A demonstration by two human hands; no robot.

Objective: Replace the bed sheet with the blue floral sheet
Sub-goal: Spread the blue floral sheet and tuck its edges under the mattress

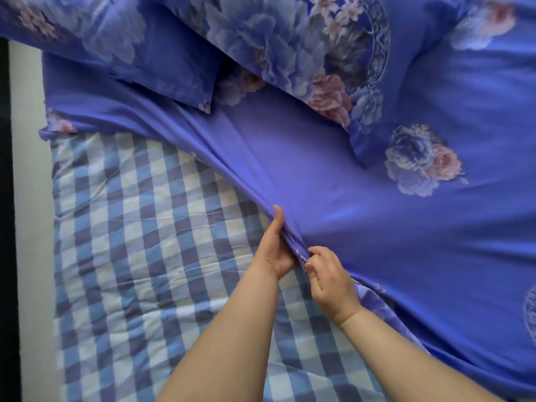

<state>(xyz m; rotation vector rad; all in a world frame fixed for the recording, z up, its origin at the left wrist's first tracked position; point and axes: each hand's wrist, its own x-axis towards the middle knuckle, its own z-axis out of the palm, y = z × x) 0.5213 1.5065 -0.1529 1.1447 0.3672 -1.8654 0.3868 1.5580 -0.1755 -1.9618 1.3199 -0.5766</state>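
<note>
The blue floral sheet already covers the right and upper parts of the bed, but it is not yet spread: its edge runs in a bunched diagonal fold from the upper left down to the lower middle, and the blue-and-white checked sheet lies bare over the whole lower-left part. Both hands meet on that fold. The left hand holds the gathered edge with its fingers wrapped behind the cloth and thumb on top; the right hand pinches the same edge just beside it, fingers curled. Two matching floral pillows lie at the top. By my reckoning roughly half is done; the edge must be drawn over the checked area, smoothed and tucked.
</note>
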